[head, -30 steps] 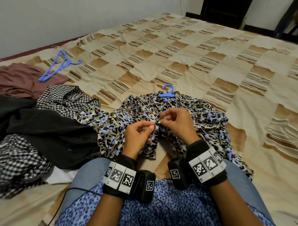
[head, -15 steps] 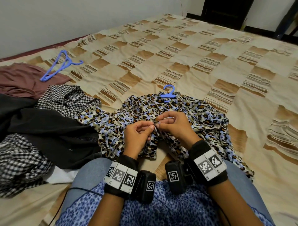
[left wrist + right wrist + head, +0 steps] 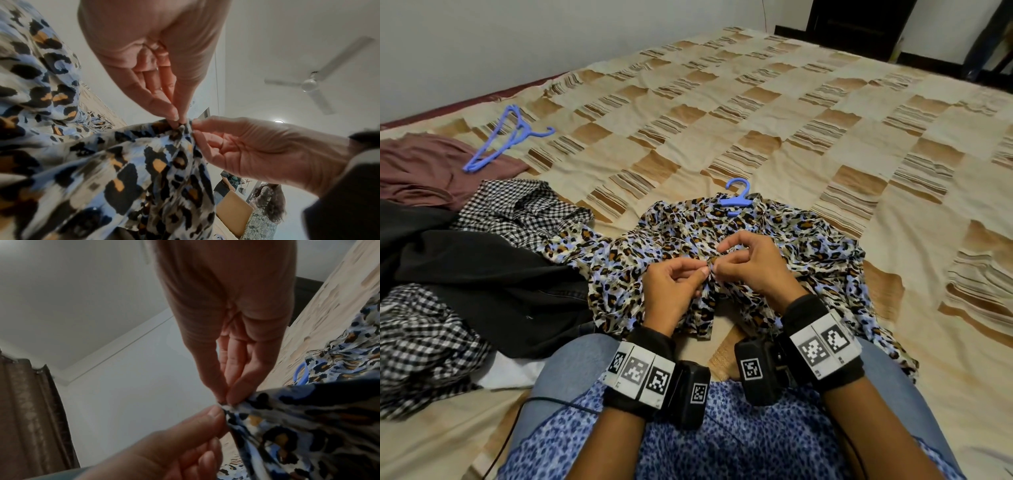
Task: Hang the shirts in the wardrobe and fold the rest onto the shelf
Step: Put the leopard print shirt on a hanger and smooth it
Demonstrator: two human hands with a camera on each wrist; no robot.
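Observation:
A leopard-print shirt lies spread on the bed in front of my knees. A blue hanger sits inside its collar with the hook pointing away from me. My left hand and right hand meet at the middle of the shirt front. Each pinches a raised bit of the fabric edge between thumb and forefinger. In the left wrist view the left hand and right hand nip the same fold of the shirt. The right wrist view shows my right hand, left hand, shirt and hanger.
To my left lie a black garment, two black-and-white checked garments, a maroon cloth and a white cloth. Spare blue hangers rest at the far left. The checked bedspread stretches ahead, with dark furniture beyond.
Both hands keep pinching the same spot on the shirt front. Only the fingers have shifted slightly, and the right forefinger now arches a little higher.

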